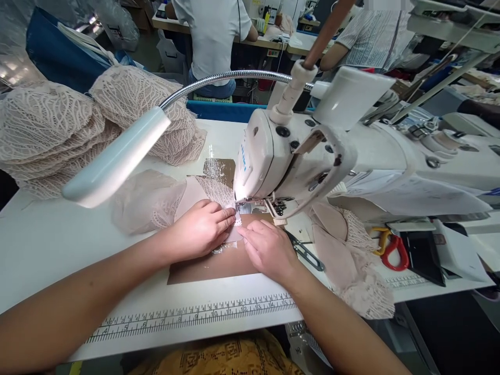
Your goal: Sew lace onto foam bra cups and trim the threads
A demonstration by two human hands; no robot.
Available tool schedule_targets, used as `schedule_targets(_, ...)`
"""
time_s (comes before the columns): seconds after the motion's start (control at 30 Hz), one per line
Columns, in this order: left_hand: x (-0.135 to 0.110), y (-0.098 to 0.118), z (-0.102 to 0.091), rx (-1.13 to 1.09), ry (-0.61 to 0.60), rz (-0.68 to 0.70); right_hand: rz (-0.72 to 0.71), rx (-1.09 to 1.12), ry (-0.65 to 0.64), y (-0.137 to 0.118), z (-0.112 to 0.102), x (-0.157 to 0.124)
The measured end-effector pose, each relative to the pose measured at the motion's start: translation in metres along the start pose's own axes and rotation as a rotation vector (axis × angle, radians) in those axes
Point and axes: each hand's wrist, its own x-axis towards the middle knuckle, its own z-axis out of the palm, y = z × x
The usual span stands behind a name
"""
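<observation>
A piece of pale pink lace fabric [187, 195] lies under the needle area of a white sewing machine [258, 156]. My left hand [203, 226] rests on this fabric just left of the presser foot, fingers stretched out and lying flat. Close to the fabric's near edge, my right hand [269, 247] has curled fingers, with the index finger and thumb at the edge. The needle tip is partly hidden by my left fingertips. Brown sheeting [207, 268] covers the table beneath both hands. Black thread snips [307, 252] lie beside my right hand.
Stacked lace pieces [47, 130] stand at the left. A lamp [117, 156] on a bent metal neck hangs over the table. More lace fabric [344, 250] and red-handled scissors [395, 253] lie at the right. A printed ruler [195, 316] runs along the front edge. Two people sit beyond.
</observation>
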Motion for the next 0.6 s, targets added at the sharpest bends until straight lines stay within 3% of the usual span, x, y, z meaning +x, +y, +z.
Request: schedule_targets(0.6,-0.0014,-0.0017,0.0026,0.057,0.012,0.060,0.010,-0.026,-0.011,-0.0021,-0.0026,0.0040)
